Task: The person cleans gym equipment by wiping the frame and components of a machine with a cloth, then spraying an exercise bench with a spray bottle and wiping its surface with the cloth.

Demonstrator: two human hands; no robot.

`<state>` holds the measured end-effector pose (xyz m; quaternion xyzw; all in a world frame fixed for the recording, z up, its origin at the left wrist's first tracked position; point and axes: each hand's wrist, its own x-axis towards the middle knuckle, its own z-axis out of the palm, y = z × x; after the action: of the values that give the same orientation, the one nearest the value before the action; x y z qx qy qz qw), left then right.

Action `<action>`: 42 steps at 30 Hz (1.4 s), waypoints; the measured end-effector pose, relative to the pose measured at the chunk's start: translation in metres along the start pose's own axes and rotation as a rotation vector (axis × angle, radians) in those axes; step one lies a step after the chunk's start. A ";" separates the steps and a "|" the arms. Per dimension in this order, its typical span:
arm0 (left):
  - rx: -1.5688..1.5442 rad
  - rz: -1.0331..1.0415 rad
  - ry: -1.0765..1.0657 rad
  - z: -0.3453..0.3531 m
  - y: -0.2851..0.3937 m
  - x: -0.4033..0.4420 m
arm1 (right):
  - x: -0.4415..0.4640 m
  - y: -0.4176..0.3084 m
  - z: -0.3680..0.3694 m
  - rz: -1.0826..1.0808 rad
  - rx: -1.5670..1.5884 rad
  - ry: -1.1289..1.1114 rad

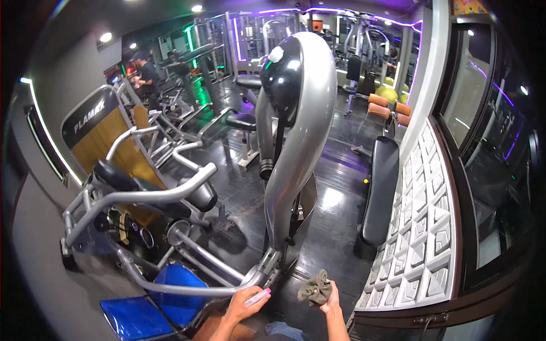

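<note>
At the far left, a glowing light strip (pixel 52 132) runs down the dark wall, and beside it a tall board (pixel 108 128) with a black top stands behind a gym machine (pixel 151 197) of bent grey bars. Low in front of that machine are a blue seat (pixel 136 317) and a blue pad (pixel 179 288), side by side. Farther back, a person (pixel 147 78) in a cap and dark top stands among other machines. Near the bottom middle, the left hand (pixel 243 306) has its fingers closed around a clear tube (pixel 257 298) with a pink end, held at a slant just by the end of the lowest grey bar. Above rises a thick, curved silver post (pixel 311 108) with a black cover (pixel 282 79) on its left side. To the right of the post's foot, the right hand (pixel 331 298) has its fingers closed on a bunched grey-green cloth (pixel 315 288), held up above the dark floor (pixel 327 227). Farther right come a long black bench (pixel 380 190), orange rollers (pixel 380 104) with a yellow ball (pixel 387 93) behind them, a white patterned panel (pixel 418 227) and dark-framed windows (pixel 473 85)
</note>
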<state>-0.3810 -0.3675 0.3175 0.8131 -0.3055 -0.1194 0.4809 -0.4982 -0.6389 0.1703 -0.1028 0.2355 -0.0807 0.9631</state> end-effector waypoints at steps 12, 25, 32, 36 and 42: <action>-0.013 -0.095 0.335 0.040 0.048 -0.084 | -0.046 -0.025 0.039 0.229 -0.067 -0.127; 0.009 -0.229 0.574 0.129 0.062 -0.030 | -0.007 -0.097 0.061 0.371 -0.478 -0.143; 0.070 -0.337 0.730 0.179 0.020 0.091 | 0.071 -0.156 0.037 0.399 -0.664 -0.014; 0.195 -0.478 0.758 0.194 -0.005 0.138 | 0.098 -0.173 0.031 0.421 -0.713 -0.058; 0.302 -0.478 0.748 0.204 -0.044 0.162 | 0.114 -0.186 0.025 0.473 -0.786 -0.070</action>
<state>-0.3366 -0.5961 0.1917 0.9087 0.0708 0.1205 0.3933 -0.4063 -0.8375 0.1865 -0.4063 0.2325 0.2404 0.8504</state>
